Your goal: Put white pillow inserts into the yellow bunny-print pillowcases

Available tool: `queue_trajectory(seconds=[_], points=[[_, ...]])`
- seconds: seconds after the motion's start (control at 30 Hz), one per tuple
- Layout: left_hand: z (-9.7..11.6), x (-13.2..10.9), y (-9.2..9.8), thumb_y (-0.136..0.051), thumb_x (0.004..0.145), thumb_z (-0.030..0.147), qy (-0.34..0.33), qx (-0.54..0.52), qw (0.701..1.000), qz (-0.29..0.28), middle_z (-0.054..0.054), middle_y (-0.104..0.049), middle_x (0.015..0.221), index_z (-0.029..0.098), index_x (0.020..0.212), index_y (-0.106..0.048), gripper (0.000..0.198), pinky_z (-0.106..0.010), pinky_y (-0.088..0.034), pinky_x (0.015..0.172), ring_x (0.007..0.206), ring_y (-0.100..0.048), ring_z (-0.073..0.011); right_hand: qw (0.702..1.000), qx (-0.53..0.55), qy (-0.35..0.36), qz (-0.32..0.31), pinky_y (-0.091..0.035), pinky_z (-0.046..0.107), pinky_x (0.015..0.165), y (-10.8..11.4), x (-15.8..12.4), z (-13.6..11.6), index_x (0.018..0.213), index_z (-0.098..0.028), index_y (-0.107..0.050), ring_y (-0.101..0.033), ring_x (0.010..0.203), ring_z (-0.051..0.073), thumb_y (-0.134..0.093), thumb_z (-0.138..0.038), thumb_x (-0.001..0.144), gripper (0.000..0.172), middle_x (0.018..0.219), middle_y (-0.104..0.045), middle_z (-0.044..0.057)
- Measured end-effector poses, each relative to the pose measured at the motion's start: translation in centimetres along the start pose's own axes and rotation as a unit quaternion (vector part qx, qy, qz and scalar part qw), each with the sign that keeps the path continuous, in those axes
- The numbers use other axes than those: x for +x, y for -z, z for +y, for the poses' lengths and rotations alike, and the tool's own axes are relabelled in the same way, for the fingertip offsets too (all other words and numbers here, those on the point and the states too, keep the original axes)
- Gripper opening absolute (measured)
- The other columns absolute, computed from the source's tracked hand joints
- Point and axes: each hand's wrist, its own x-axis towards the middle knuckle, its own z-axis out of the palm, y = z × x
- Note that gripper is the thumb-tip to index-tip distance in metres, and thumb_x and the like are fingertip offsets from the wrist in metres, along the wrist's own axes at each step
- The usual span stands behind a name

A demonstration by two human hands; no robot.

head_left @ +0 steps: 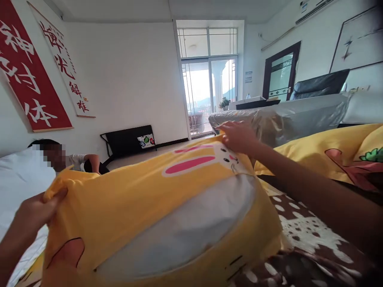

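A yellow pillowcase (119, 199) with a printed rabbit face and pink ears is stretched between my hands. Through a long opening in its side shows a smooth white surface (191, 223), which looks like a pillow inside. My left hand (38, 209) pinches the gathered corner at the left. At the far right corner, my right hand (237, 136) is closed over the edge, its fingertips partly hidden behind the cloth. Below lies a brown bedspread with white spots (311, 227).
Another yellow printed pillow (305, 147) lies to the right. White bedding (20, 179) is at the left, with a person (80, 159) low beyond it. Farther back stand a black bench (128, 139), a plastic-covered desk (314, 113) and a glass sliding door (197, 91).
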Motion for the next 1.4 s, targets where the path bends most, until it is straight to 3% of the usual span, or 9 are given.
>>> queue_trajectory(seconds=[0.13,0.23,0.33,0.43,0.57,0.8,1.0,1.23,1.4], points=[[3.1,-5.2,-6.3,-0.041,0.085,0.05,-0.097,-0.16,0.982,0.01,-0.011,-0.06,0.12,0.021,0.119,-0.049,0.045,-0.039,-0.052,0.088,0.105,-0.059,-0.0259,0.971,0.131,0.135,-0.146,-0.04,0.041,0.105,-11.2,-7.7,-5.2,0.136,-0.028,-0.052,-0.052,0.124,0.022,-0.041,-0.039,0.093,0.046,0.137,-0.057,0.004],[5.3,-11.3,-13.0,-0.039,0.091,0.047,-0.32,-0.185,0.9,-0.229,-0.001,-0.054,0.138,0.031,0.129,-0.049,0.042,-0.039,-0.039,0.108,0.129,-0.046,-0.0222,0.952,0.142,0.134,-0.235,-0.026,0.047,0.114,-18.6,-12.7,-7.7,0.147,-0.022,-0.036,-0.031,0.141,0.023,-0.028,-0.041,0.098,0.053,0.152,-0.035,0.009],[5.2,-15.3,-18.6,-0.027,0.095,0.043,-0.3,-0.156,0.891,-0.303,-0.001,-0.051,0.142,0.032,0.133,-0.048,0.044,-0.046,-0.036,0.11,0.134,-0.042,-0.0207,0.953,0.152,0.138,-0.222,-0.024,0.049,0.114,-20.4,-13.6,-7.4,0.148,-0.025,-0.035,-0.031,0.141,0.024,-0.026,-0.041,0.1,0.051,0.152,-0.035,0.009],[3.7,-15.3,-20.5,-0.024,0.095,0.048,-0.238,-0.178,0.899,-0.322,-0.001,-0.051,0.142,0.032,0.132,-0.048,0.047,-0.046,-0.035,0.11,0.134,-0.041,-0.0199,0.947,0.172,0.165,-0.214,-0.032,0.043,0.109,-18.1,-12.5,-5.0,0.134,-0.024,-0.053,-0.049,0.127,0.024,-0.031,-0.044,0.099,0.046,0.137,-0.056,0.009],[4.0,-12.1,-19.0,-0.026,0.093,0.053,-0.263,-0.142,0.886,-0.355,0.001,-0.052,0.141,0.035,0.13,-0.05,0.048,-0.051,-0.031,0.109,0.136,-0.038,-0.0235,0.952,0.145,0.076,-0.259,-0.041,0.039,0.094,-16.6,-12.7,-2.4,0.105,-0.02,-0.067,-0.062,0.101,0.023,-0.028,-0.048,0.099,0.048,0.104,-0.07,0.009],[7.9,-8.9,-17.5,-0.026,0.093,0.048,-0.301,-0.032,0.903,-0.304,-0.012,-0.069,0.112,0.022,0.105,-0.066,0.048,-0.052,-0.034,0.091,0.11,-0.057,-0.0307,0.924,0.083,0.032,-0.371,-0.044,0.033,0.073,-17.4,-10.2,-2.2,0.092,-0.019,-0.072,-0.064,0.087,0.024,-0.026,-0.06,0.095,0.061,0.094,-0.071,0.012],[8.3,-6.0,-9.5,-0.021,0.093,0.052,-0.372,0.0,0.903,-0.215,-0.009,-0.072,0.078,0.019,0.067,-0.064,0.06,-0.047,-0.028,0.092,0.079,-0.061,-0.0235,0.924,0.051,0.055,-0.375,-0.041,0.03,0.065,-10.7,-7.3,0.2,0.082,-0.017,-0.074,-0.063,0.075,0.023,-0.035,-0.069,0.088,0.065,0.082,-0.07,0.013],[9.8,-5.3,-1.8,-0.019,0.094,0.037,-0.434,0.176,0.883,-0.036,-0.016,-0.071,0.085,0.014,0.102,-0.066,0.053,-0.05,-0.029,0.091,0.084,-0.065,-0.0303,0.994,-0.034,-0.02,-0.097,-0.042,0.035,0.078,-2.5,-4.0,-1.0,0.116,-0.018,-0.063,-0.063,0.092,0.028,-0.028,-0.054,0.096,0.054,0.09,-0.071,0.011],[8.2,-9.2,-3.1,-0.024,0.091,0.038,-0.386,0.151,0.899,-0.14,-0.022,-0.071,0.095,0.007,0.125,-0.055,0.055,-0.054,-0.026,0.098,0.091,-0.064,-0.0344,0.963,0.003,0.017,-0.27,-0.046,0.034,0.08,-4.7,-6.9,-2.6,0.125,-0.02,-0.057,-0.064,0.096,0.026,-0.054,-0.043,0.088,0.044,0.102,-0.07,0.01]])
